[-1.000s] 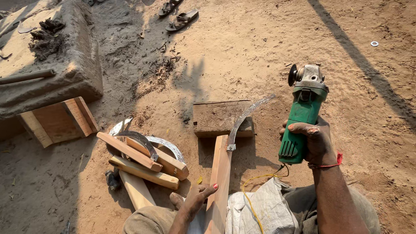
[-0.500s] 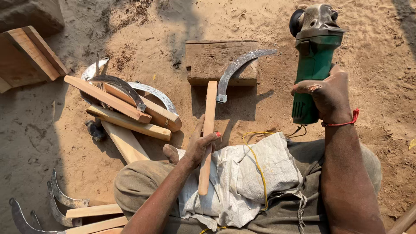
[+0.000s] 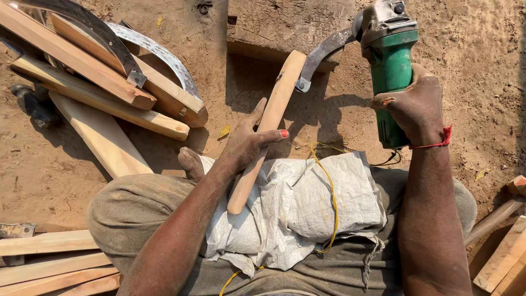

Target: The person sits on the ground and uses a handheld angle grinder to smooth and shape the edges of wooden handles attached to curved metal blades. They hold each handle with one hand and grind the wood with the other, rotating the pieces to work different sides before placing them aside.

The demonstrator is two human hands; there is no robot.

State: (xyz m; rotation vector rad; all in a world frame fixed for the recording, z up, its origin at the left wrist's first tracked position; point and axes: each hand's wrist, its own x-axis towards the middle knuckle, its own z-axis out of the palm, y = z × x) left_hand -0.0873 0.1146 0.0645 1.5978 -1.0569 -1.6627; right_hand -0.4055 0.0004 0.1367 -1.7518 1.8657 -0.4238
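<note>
My left hand point(image 3: 247, 143) grips the long wooden handle point(image 3: 267, 130) of a sickle. The handle rests on a white woven sack point(image 3: 307, 211) across my lap. The sickle's curved metal blade point(image 3: 323, 53) lies on a wooden block point(image 3: 285, 24) at the top. My right hand point(image 3: 413, 107) holds a green angle grinder point(image 3: 390, 60) upright, its grey head right at the blade near the block. A red thread circles my right wrist. A yellow cord point(image 3: 329, 192) runs over the sack.
A pile of finished sickles with wooden handles and curved blades point(image 3: 118, 71) lies at the upper left on sandy ground. Loose wooden sticks point(image 3: 46, 257) lie at the lower left, more wooden pieces point(image 3: 501, 246) at the lower right. A dark hammer head point(image 3: 30, 104) sits at left.
The view has dropped and closed in on my lap. My right hand has brought the grinder in to the sickle blade on the block. My left hand keeps its hold on the handle.
</note>
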